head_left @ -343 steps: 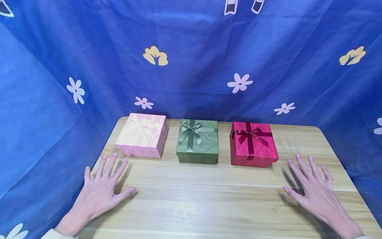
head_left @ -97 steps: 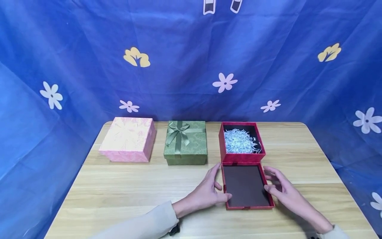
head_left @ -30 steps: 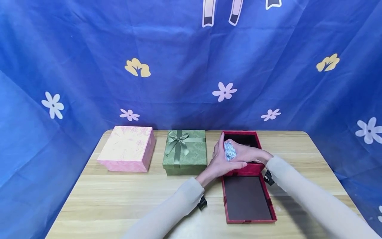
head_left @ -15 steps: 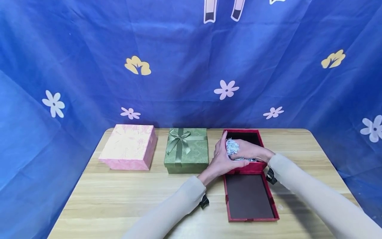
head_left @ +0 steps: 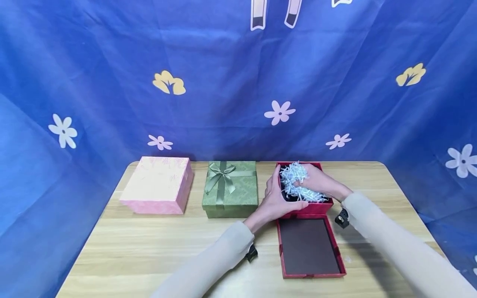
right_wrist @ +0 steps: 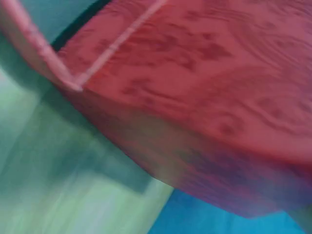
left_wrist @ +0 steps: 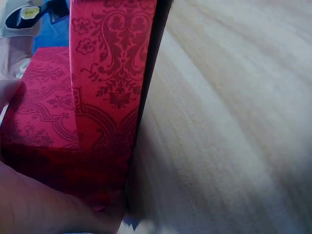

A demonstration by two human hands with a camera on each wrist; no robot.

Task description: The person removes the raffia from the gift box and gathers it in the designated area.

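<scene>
A red gift box [head_left: 312, 210] stands without its lid at the back right of the table. My left hand [head_left: 273, 203] holds its near left corner, thumb along the front and fingers along the left side. Patterned red walls of the box [left_wrist: 112, 73] fill much of the left wrist view. Inside the box, my right hand [head_left: 316, 180] grips pale blue shredded paper [head_left: 294, 176]; some fingers are hidden by the paper. The right wrist view is blurred and shows mostly the red box wall [right_wrist: 195, 87]. In front lies the upturned red lid [head_left: 309, 248], dark inside.
A green gift box [head_left: 238, 194] with a ribbon bow and a pale pink box [head_left: 160, 182] stand closed in a row to the left. The wooden table [head_left: 149, 248] ends at a blue patterned cloth [head_left: 223, 103] behind.
All boxes were closed at first; the red lid has since come off. Within the last second, my right hand has raised and spread the shredded paper inside the box. My left hand stays at the corner.
</scene>
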